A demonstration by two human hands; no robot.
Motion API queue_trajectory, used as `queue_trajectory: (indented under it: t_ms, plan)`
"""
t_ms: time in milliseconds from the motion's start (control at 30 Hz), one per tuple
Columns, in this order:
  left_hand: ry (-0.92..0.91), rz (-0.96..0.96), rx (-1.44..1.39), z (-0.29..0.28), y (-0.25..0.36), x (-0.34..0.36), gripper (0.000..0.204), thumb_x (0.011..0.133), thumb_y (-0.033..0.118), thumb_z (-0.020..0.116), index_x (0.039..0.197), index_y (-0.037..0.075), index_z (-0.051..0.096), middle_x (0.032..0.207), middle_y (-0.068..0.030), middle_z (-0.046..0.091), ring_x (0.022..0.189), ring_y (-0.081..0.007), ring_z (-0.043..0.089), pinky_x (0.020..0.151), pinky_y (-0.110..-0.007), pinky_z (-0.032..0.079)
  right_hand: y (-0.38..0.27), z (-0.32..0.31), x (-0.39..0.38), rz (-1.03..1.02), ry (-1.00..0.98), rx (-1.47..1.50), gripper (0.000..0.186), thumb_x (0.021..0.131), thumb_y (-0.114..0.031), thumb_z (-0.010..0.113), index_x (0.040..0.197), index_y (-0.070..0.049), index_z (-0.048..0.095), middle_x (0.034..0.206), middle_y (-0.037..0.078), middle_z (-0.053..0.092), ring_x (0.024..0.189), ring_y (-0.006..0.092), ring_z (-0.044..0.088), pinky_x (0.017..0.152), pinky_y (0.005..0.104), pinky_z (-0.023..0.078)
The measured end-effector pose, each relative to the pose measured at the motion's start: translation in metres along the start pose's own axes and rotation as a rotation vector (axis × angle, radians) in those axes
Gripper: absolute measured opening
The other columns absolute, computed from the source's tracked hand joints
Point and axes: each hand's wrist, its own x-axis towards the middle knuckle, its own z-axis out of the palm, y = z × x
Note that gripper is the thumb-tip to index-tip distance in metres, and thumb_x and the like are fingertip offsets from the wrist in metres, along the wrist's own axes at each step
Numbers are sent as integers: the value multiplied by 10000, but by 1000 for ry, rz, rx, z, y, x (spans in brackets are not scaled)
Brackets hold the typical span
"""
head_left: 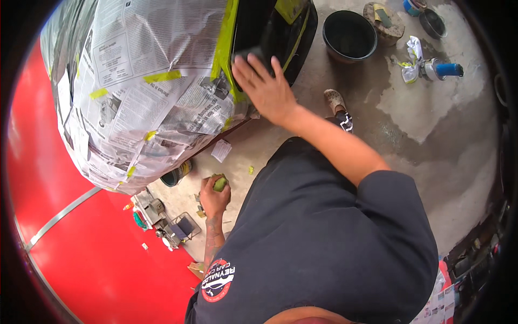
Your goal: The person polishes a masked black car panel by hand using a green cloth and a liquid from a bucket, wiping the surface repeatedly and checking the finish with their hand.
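Observation:
My right hand (268, 89) lies with outstretched fingers on a glossy black panel (251, 24) of a vehicle. Something dark shows at its fingertips, too hard to tell from the panel. Newspaper sheets (145, 43) cover the body beside it, and a strip of yellow-green tape (225, 38) runs along their edge. Lower down on the left, my left hand (215, 195) is closed around a green sponge (220, 183), away from the vehicle.
A black bucket (349, 36) stands on the wet concrete floor near a round stump-like block (384, 24). Farther right lie a blue-handled tool (448, 69) and a dark bowl (433, 24). A container (177, 174) sits beneath the papered body; a red wall (108, 259) fills the left.

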Motion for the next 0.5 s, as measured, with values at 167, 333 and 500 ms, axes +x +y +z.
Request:
queue_trajectory:
  t_ms: [167,333,500]
  plan:
    - [-111,-135,-17,33,-20,-18,267,758,205,779,1016,138,771,1094,-112,693,982,-351,690,856,-424,553,10,-1,15,0,96,-116,650,920,-198,560,1555,-155,426,1666,20,306,1500,297,314,1146,644,286]
    - [-150,-180,-51,46,-16,-15,280,775,230,777,1036,128,766,1097,-112,694,979,-360,693,858,-437,554,-5,2,-3,73,-7,-97,644,933,-217,552,1560,-158,416,1666,16,301,1502,303,305,1147,647,284]
    - [-148,-159,-73,47,-23,-10,287,778,234,777,1043,123,768,1089,-127,694,979,-363,692,861,-437,553,4,9,-6,-17,51,-136,653,923,-221,562,1560,-172,423,1664,12,307,1497,296,310,1136,658,288]
